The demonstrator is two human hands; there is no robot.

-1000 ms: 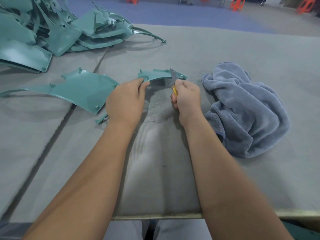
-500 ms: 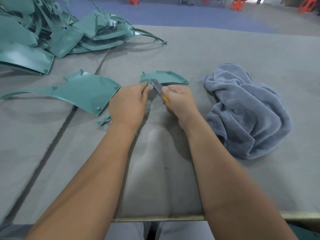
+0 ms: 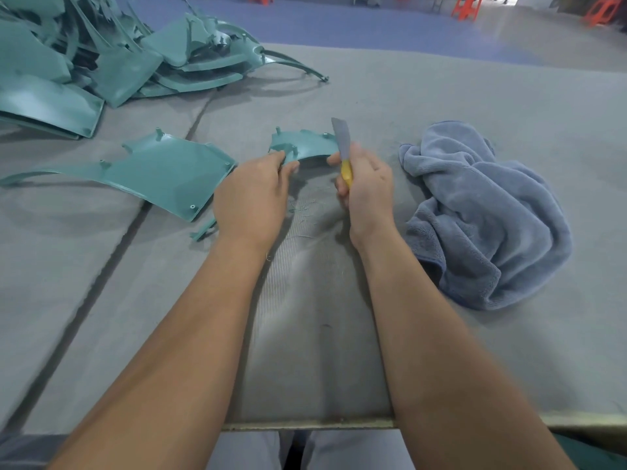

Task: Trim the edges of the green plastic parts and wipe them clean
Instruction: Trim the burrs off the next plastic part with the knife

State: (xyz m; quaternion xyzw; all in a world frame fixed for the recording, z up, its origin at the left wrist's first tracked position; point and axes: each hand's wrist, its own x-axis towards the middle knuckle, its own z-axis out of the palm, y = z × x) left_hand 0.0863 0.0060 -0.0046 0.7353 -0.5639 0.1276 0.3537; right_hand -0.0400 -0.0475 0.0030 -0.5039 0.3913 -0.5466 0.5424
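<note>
The right hand [image 3: 368, 184], gripping the knife [image 3: 342, 147], had swung its blade upright off the small green part [image 3: 305, 145]. The left hand [image 3: 252, 195] still pinched that part's left end.

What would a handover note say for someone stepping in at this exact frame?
Left hand: grips the small green part at its near left end.
Right hand: fingers curled round the yellow-handled knife, blade pointing up by the part's right end.
One larger green part lies flat to the left; a pile of green parts sits far left; the blue towel is crumpled to the right.
Done: cannot tell how much is trimmed; green shavings lie near the hands.
Left: finish trimming, wipe with the towel, then the pile.
</note>
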